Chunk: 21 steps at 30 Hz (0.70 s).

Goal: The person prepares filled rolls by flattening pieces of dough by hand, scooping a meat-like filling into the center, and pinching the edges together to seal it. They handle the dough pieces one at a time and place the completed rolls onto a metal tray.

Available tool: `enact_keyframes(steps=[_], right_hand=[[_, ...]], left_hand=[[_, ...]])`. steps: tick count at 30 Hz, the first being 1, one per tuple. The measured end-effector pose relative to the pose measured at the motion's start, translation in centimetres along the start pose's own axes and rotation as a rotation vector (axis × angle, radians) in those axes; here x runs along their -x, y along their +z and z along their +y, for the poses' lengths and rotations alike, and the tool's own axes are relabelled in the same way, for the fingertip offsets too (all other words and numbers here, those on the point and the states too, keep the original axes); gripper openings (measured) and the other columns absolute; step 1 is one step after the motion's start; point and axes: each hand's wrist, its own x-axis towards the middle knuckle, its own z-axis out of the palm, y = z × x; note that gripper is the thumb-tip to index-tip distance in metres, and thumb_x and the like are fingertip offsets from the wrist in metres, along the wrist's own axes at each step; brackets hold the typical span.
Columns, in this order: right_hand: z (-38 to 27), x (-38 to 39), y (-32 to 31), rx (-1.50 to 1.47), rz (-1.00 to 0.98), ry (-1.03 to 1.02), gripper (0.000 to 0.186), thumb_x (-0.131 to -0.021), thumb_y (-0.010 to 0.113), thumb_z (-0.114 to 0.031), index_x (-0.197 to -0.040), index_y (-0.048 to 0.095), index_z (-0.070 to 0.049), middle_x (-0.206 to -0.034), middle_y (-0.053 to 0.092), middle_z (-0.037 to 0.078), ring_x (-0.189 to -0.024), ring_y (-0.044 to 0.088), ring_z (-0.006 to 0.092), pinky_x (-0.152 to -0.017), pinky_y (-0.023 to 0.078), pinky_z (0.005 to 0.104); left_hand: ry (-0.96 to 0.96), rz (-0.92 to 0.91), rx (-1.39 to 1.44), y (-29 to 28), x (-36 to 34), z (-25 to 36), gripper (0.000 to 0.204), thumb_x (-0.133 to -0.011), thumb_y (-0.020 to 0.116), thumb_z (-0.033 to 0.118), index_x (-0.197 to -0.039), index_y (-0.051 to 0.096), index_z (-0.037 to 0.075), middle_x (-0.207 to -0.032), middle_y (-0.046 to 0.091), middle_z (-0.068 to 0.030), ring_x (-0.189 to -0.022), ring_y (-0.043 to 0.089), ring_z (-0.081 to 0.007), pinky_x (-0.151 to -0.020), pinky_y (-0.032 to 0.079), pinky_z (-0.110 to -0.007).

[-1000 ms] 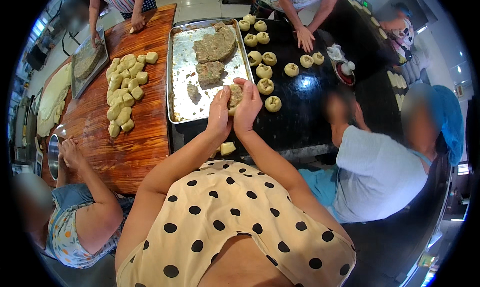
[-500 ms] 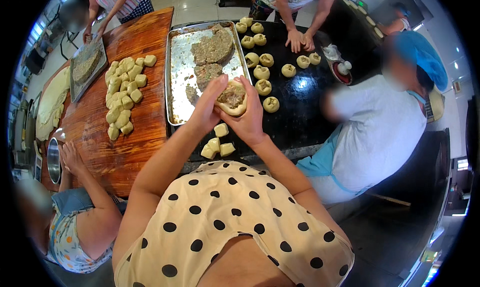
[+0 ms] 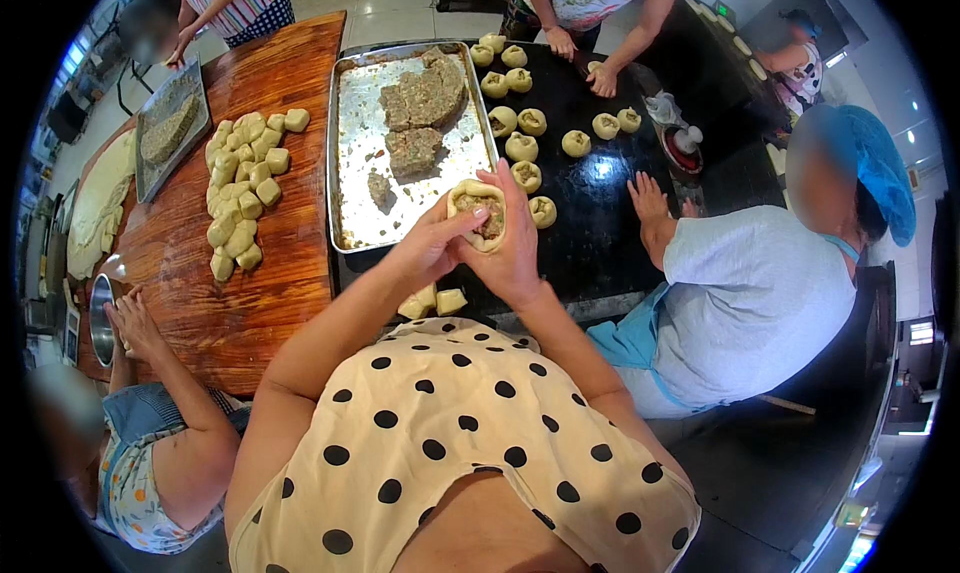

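Note:
A round of pale dough with meat filling [image 3: 483, 216] is held between my two hands, its top gaping and the filling showing. My left hand [image 3: 436, 241] grips its left side, with the thumb pressed onto the filling. Around the right side wraps my right hand [image 3: 516, 250], fingers curled behind the dough rim. Just beyond lies a metal tray [image 3: 352, 153] bearing slabs of brownish filling [image 3: 425, 98] and a small loose lump. Several pieces of plain dough [image 3: 451, 301] sit below my hands near the table edge, partly hidden by my forearm.
Several filled buns [image 3: 524, 147] stand on the black table [image 3: 590, 243]. Dough pieces [image 3: 243, 173] are heaped on the wooden table [image 3: 290, 213], near a second filling tray [image 3: 172, 133] and a metal bowl [image 3: 103, 323]. Co-workers stand around, one close at right in a blue cap [image 3: 870, 173].
The dough has turned more upright in my hands, and my left thumb now presses into the filling. The co-worker at right has reached a hand onto the black table.

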Motion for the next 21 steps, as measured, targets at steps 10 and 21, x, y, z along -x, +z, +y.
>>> enact_keyframes(steps=[10, 21], right_hand=[[0.1, -0.1, -1.0, -0.023, -0.059, -0.057, 0.098, -0.065, 0.089, -0.023, -0.146, 0.036, -0.008, -0.135, 0.054, 0.016, -0.129, 0.049, 0.0381, -0.105, 0.043, 0.0457], [0.0, 1.1, -1.6, 0.061, 0.061, -0.093, 0.084, -0.065, 0.086, -0.017, -0.139, 0.046, -0.008, -0.129, 0.058, 0.013, -0.124, 0.051, 0.0385, -0.105, 0.042, 0.0467]], left_hand=[[0.013, 0.051, 0.095, 0.8, -0.1, -0.3, 0.052, -0.101, 0.057, 0.03, -0.144, 0.036, 0.01, -0.127, 0.053, -0.0059, -0.117, 0.056, -0.0152, -0.097, 0.05, -0.035], [0.008, -0.047, -0.102, 0.3, 0.4, -1.0, 0.064, -0.098, 0.062, 0.028, -0.149, 0.03, 0.008, -0.135, 0.05, -0.0112, -0.125, 0.053, -0.0206, -0.101, 0.047, -0.04]])
